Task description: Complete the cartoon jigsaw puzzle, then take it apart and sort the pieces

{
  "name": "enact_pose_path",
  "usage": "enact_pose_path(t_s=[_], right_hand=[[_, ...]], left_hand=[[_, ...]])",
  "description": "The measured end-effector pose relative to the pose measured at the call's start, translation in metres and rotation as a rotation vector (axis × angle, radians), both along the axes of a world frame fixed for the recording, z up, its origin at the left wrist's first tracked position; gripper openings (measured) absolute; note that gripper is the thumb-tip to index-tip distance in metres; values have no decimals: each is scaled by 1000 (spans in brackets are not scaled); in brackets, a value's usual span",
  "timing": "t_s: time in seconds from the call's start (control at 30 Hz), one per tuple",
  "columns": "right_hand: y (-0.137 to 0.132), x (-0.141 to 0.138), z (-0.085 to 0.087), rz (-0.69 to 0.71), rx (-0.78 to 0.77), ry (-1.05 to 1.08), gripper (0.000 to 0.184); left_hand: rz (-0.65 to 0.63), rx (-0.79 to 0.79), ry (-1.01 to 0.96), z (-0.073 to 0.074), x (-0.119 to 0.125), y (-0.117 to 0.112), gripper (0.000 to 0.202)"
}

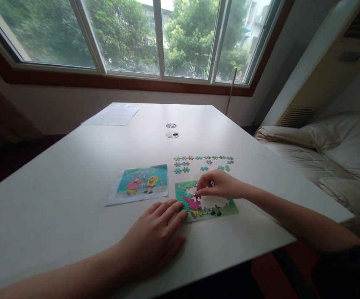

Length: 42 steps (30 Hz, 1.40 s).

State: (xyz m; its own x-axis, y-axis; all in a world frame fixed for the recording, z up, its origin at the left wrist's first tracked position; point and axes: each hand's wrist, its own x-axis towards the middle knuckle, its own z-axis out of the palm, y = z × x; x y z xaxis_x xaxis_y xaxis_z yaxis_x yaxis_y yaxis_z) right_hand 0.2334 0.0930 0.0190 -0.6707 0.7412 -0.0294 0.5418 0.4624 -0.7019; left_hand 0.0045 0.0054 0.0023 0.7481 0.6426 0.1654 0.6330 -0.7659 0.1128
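Note:
A partly assembled jigsaw puzzle [231, 209] with a green and teal border lies on the white table [74, 178]. Its inside shows a pink cartoon figure at the left and a bare white gap toward the right. My left hand [158, 228] rests flat, fingers stretched out, with the fingertips touching the puzzle's lower left edge. Over the gap, my right hand [223, 185] pinches a small puzzle piece [196, 195] between thumb and finger, beside the pink figure. The right hand hides part of the puzzle's upper side.
Several loose puzzle pieces [204, 168] lie in rows beyond the puzzle. A printed reference picture [144, 182] is at its left. Farther back are white paper sheets [111, 115] and two round table inserts [172, 135]. A beige sofa [338, 153] stands at the right.

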Motion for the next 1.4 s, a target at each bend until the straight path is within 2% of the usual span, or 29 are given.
enact_pose_path(t_s=[0.2, 0.5, 0.7, 1.0, 1.1, 1.23, 1.4], right_hand=[[-5, -4, -3, -50, 3, 2, 18], [-11, -9, -9, -91, 200, -28, 9], [-13, -10, -9, -36, 340, -112, 9], [-13, -9, -10, -16, 359, -110, 12], [-4, -3, -3, -28, 362, -104, 11], [25, 20, 8, -179, 386, -124, 13], [58, 48, 4, -330, 407, -210, 16]], left_hand=[[-15, 15, -6, -1, 0, 1, 38], [-14, 32, -4, -1, 0, 1, 37], [-28, 37, -46, 0, 0, 1, 36], [-13, 57, -2, -1, 1, 0, 37], [-21, 63, 7, 1, 1, 1, 36], [-17, 35, 18, 5, 2, 4, 35], [-26, -33, 33, 12, 6, 7, 31]])
